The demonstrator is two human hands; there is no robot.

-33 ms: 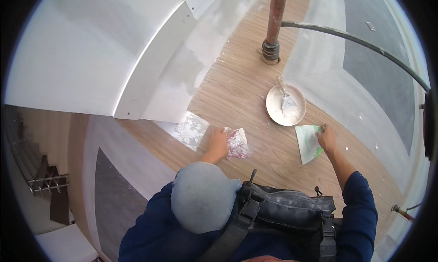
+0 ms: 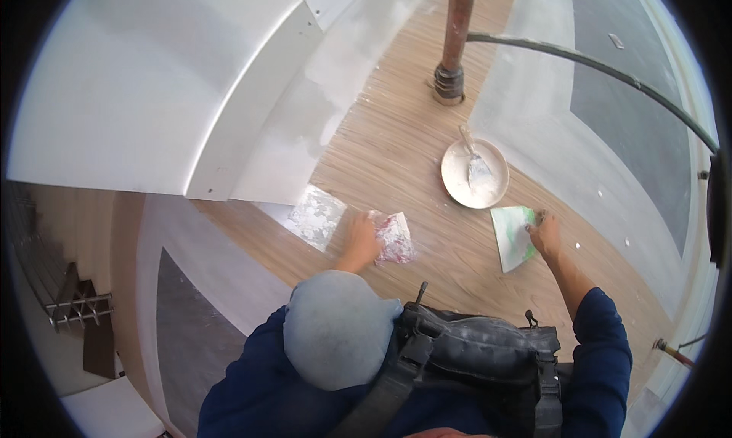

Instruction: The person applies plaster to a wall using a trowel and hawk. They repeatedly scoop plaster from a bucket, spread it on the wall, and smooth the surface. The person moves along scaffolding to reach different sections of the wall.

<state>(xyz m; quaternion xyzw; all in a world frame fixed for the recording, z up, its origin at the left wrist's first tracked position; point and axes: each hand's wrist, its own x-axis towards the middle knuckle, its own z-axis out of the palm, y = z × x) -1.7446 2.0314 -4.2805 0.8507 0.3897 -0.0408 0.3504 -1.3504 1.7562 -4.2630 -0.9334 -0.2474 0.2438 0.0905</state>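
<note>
On the wood-patterned floor, my left hand [image 2: 363,240] grips the near left edge of a crumpled red-and-white packet [image 2: 394,237] with curled fingers. My right hand [image 2: 543,232] pinches the right edge of a green-and-white sheet [image 2: 509,238]. Just beyond that sheet sits a shallow round dish [image 2: 454,180] of white paste, with a wide scraper [image 2: 479,166] lying in it, handle toward the back. A square whitish, mottled patch [image 2: 313,217] lies left of my left hand.
A white panel structure [image 2: 122,95] fills the upper left. A rusty upright pole [image 2: 457,26] has a curved tube [image 2: 579,58] running rightward. Metal bars [image 2: 69,308] show at far left. A black bag [image 2: 480,346] and rounded grey fabric [image 2: 335,324] are close below me.
The whole view has shifted very slightly. Both hands and the things around them otherwise look the same.
</note>
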